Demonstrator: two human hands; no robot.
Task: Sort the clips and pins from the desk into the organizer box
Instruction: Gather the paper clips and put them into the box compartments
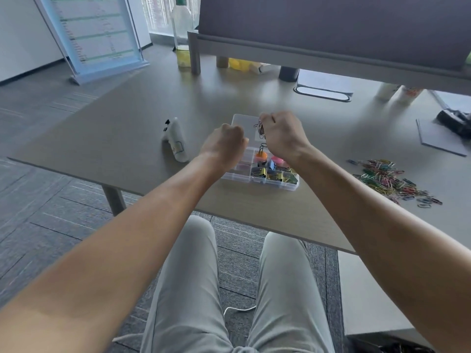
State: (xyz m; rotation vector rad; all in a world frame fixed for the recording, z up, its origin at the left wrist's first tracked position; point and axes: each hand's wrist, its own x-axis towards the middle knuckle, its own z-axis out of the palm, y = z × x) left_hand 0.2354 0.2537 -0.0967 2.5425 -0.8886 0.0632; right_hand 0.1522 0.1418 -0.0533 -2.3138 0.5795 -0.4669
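A clear plastic organizer box (290, 186) lies open on the desk in front of me, its lid (242, 122) folded back. Its near compartments hold coloured binder clips (270, 171), with orange and pink pieces behind them. My right hand (283, 133) hovers over the box with curled fingers gripping a bunch of paper clips (261, 128) that dangles toward the compartments. My left hand (224, 143) is fisted over the box's left side; what it holds, if anything, is hidden. A pile of coloured paper clips (390, 179) lies on the desk to the right.
A white controller (175, 140) lies left of the box. A bottle (182, 34) stands at the back by a grey partition (331, 29). A grey pad (441, 138) and a black object (456, 121) sit at the far right. The desk edge runs just before my knees.
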